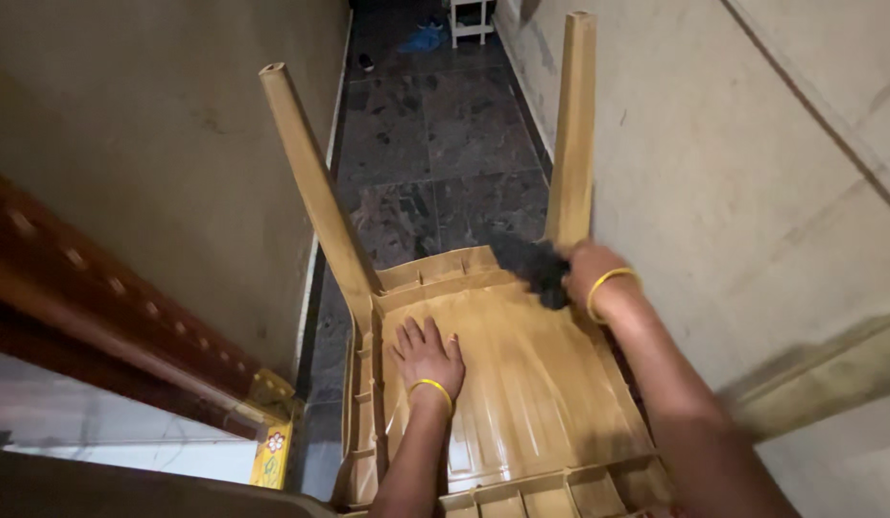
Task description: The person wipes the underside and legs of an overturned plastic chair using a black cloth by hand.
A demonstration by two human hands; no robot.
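A tan plastic chair (522, 384) is tipped over so that its ribbed underside faces me, with two legs (315, 187) pointing away down a narrow corridor. My left hand (426, 353) lies flat with spread fingers on the underside of the seat, a yellow bangle at its wrist. My right hand (587, 273), also with a yellow bangle, is closed on a dark cloth (539, 269) pressed against the seat's far right corner, at the base of the right leg (571, 125).
Plastered walls (752, 163) close in on both sides of a dark stone floor (445, 144). A reddish-brown wooden door edge with a yellow bracket (272, 436) stands at the left. A white stool (471, 19) and a blue item (424, 38) lie at the far end.
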